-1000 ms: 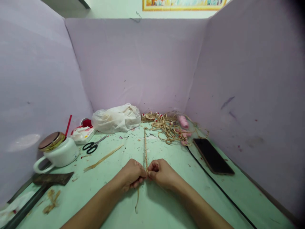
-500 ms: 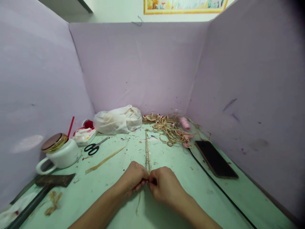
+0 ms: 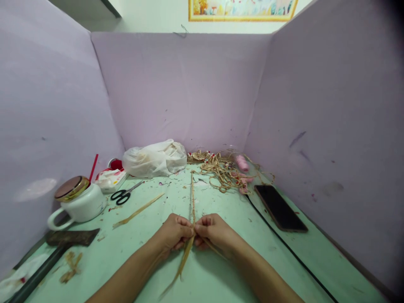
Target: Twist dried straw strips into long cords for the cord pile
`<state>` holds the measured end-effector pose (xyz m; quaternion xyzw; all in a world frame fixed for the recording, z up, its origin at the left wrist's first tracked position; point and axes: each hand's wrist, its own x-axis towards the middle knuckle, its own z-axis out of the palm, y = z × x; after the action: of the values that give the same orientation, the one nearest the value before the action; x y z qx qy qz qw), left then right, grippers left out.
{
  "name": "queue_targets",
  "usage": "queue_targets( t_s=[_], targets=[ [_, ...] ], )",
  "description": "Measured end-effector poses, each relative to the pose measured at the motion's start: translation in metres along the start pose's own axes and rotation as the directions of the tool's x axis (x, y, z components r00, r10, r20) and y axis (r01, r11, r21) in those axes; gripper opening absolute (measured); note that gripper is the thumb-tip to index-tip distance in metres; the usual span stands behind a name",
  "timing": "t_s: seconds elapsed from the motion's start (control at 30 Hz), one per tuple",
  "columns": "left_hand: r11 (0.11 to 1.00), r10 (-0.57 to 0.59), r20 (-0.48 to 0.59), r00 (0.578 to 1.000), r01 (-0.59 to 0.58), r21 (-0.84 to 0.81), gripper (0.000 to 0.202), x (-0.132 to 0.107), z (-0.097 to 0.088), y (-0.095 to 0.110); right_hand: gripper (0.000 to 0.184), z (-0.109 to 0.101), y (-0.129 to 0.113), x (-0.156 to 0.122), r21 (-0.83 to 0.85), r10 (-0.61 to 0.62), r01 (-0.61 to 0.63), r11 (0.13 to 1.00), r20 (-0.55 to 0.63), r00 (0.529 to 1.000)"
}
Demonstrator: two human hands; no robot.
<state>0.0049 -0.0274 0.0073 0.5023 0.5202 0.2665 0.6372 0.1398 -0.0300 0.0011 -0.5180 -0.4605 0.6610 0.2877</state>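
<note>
A thin tan cord of braided or twisted fibre (image 3: 193,198) runs straight from the far part of the table down to my hands. My left hand (image 3: 176,232) pinches its near end between thumb and fingers. Right beside it, my right hand (image 3: 211,231) pinches the same spot, fingertips nearly touching the left ones. Loose flat strands (image 3: 185,259) hang toward me below the fingers, and another strand slants out under my right hand. The exact crossing of the strands is hidden by my fingertips.
On the left are a hammer-like tool (image 3: 71,238), a white mug (image 3: 85,205) with a lid, scissors (image 3: 121,196) and a loose fibre strip (image 3: 139,210). Behind lie a white plastic bag (image 3: 154,159), tangled cord (image 3: 221,174) and pink thread (image 3: 242,163). A phone (image 3: 280,208) and black cable (image 3: 290,244) lie right.
My hands have turned so the fingers and thumbs show more. Wider loose strands now hang below them, and one slants to the right. The cord looks straighter and tighter.
</note>
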Motion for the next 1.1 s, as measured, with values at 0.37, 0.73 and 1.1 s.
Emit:
queue_targets(
  t_s=[0.37, 0.73, 1.1],
  targets=[
    [0.968, 0.01, -0.041, 0.999, 0.001, 0.253, 0.009, 0.001, -0.005, -0.003, 0.009, -0.007, 0.012, 0.013, -0.236, -0.171, 0.146, 0.961, -0.086, 0.981],
    [0.634, 0.286, -0.153, 0.946, -0.067, 0.77, 0.02, -0.024, 0.02, -0.003, 0.007, 0.005, 0.006, 0.004, -0.032, -0.067, 0.063, 0.998, -0.136, 0.989],
    [0.97, 0.013, -0.201, 0.98, 0.036, 0.24, 0.022, -0.017, -0.002, 0.015, 0.01, -0.001, 0.003, 0.003, 0.045, -0.077, 0.075, 0.996, 0.058, 0.995]
  ],
)
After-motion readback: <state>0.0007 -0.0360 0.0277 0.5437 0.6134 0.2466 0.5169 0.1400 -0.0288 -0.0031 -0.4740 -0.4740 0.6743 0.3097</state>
